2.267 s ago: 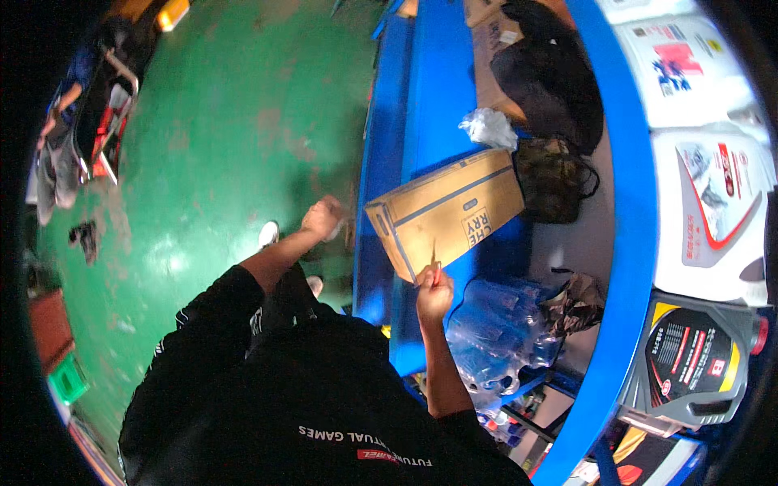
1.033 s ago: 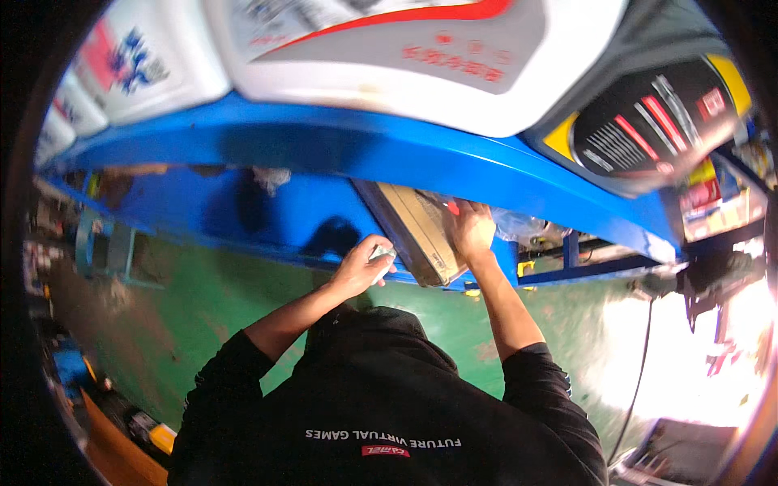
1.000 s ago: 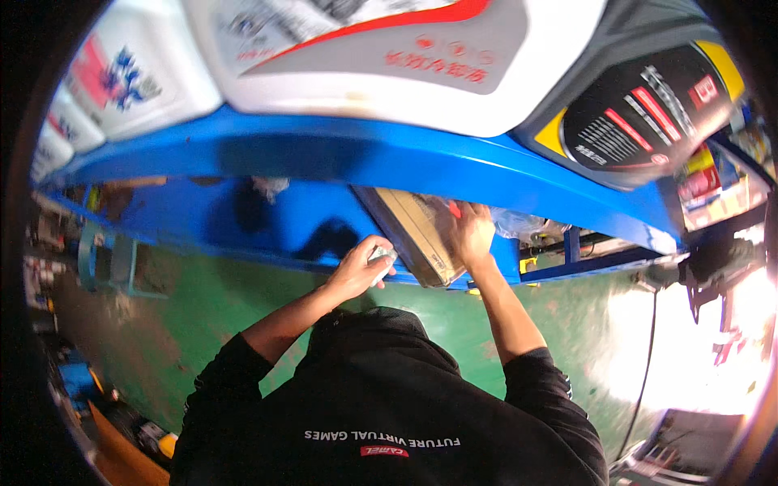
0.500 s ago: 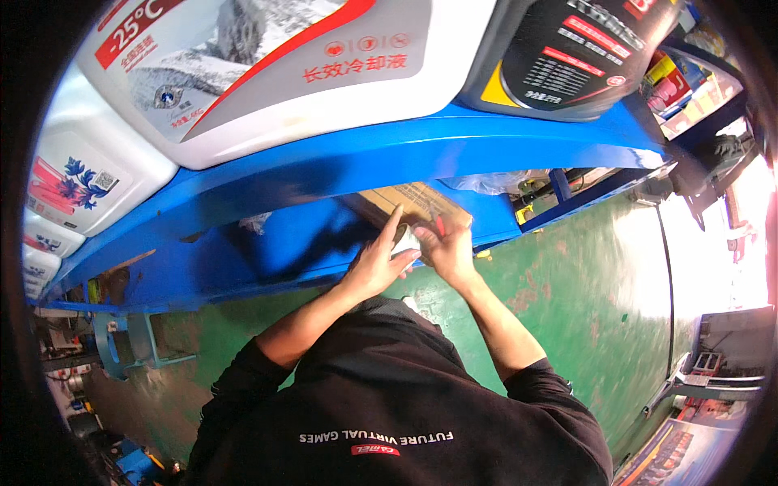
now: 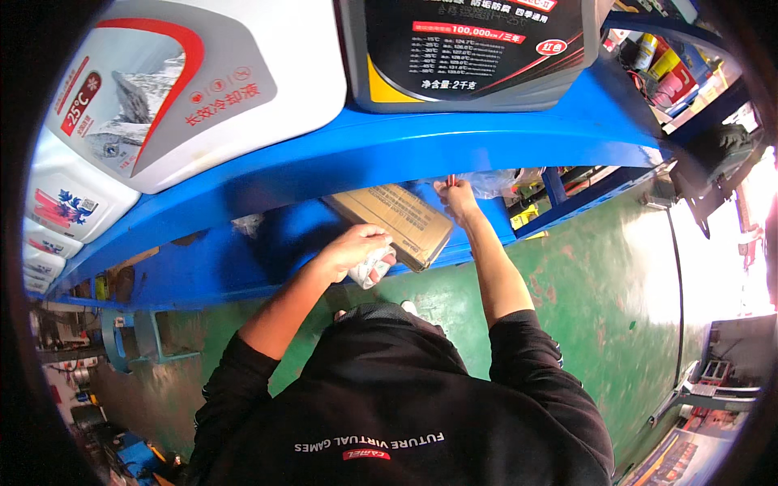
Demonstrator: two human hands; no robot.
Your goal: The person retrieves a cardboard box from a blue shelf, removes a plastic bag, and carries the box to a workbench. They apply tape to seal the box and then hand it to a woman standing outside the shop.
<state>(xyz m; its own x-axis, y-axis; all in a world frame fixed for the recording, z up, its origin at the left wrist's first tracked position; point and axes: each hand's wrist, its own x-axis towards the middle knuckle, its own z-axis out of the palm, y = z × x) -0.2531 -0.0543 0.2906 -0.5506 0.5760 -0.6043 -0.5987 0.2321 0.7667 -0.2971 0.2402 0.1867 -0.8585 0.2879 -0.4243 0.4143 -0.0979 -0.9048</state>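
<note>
My left hand (image 5: 352, 253) is closed around a small crumpled white packet (image 5: 371, 270) with some pink on it, at the near side of a brown cardboard box (image 5: 397, 217). The box lies on the blue lower shelf (image 5: 275, 263), its far part hidden under the upper shelf. Beyond the box's right end, my right hand (image 5: 459, 199) grips a thin red stick-like object (image 5: 451, 180); its kind is too small to make out. Right beside that hand lies a clear plastic bag (image 5: 491, 185).
Overhead, a blue shelf edge (image 5: 486, 146) carries a large white jug (image 5: 275, 89), a dark grey jug (image 5: 478, 57) and several smaller white jugs (image 5: 77, 190) at left. A blue metal stand (image 5: 146, 340) is on the green floor (image 5: 567, 308). A dark cable (image 5: 678, 283) runs along the right.
My hands have moved apart. The right went forward to the bag with the red object; the left drew back left with the white packet, uncovering more of the box. The view has shifted right.
</note>
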